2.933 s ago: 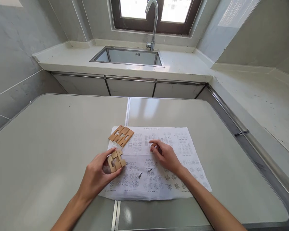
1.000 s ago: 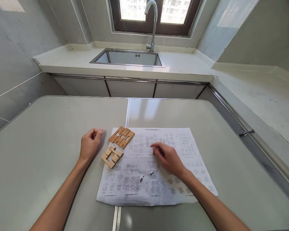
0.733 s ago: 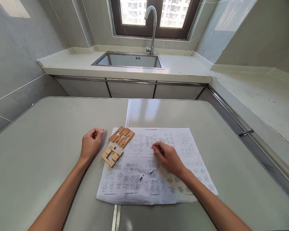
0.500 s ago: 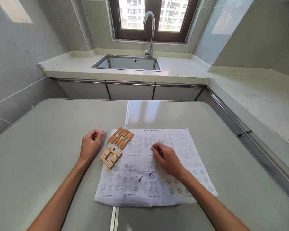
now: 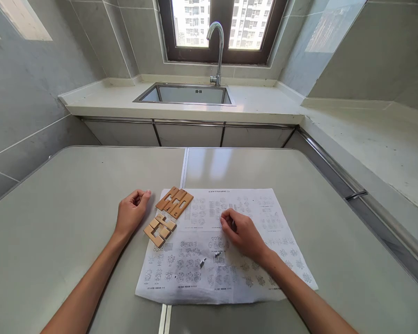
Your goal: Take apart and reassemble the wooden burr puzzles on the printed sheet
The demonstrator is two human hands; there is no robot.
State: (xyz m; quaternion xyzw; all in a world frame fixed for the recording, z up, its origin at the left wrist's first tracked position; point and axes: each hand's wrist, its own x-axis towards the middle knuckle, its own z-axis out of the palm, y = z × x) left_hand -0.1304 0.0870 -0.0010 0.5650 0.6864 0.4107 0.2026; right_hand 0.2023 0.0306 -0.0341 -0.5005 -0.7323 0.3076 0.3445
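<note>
My left hand (image 5: pixel 131 212) rests on the table, loosely closed with nothing visible in it, just left of the wooden pieces. My right hand (image 5: pixel 243 232) lies curled over the printed sheet (image 5: pixel 202 236), its fingers closed and no object showing in them. Darker flat wooden pieces with slots and numbers (image 5: pixel 174 202) lie side by side at the sheet's upper left corner. Below them, several lighter wooden pieces (image 5: pixel 160 229) sit close together, partly on the sheet's left edge. The sheet is creased and has small torn holes near its middle.
The pale table (image 5: pixel 73 204) has a seam running down its middle. Beyond it are a counter (image 5: pixel 257 99), a sink (image 5: pixel 188 94) and a tall faucet (image 5: pixel 218 51) before a window. A metal rail (image 5: pixel 334 162) runs along the right side.
The fingers of my right hand have curled in a little more, and the hand sits slightly lower in view. The whole view has shifted slightly; the wooden pieces keep their places on the table.
</note>
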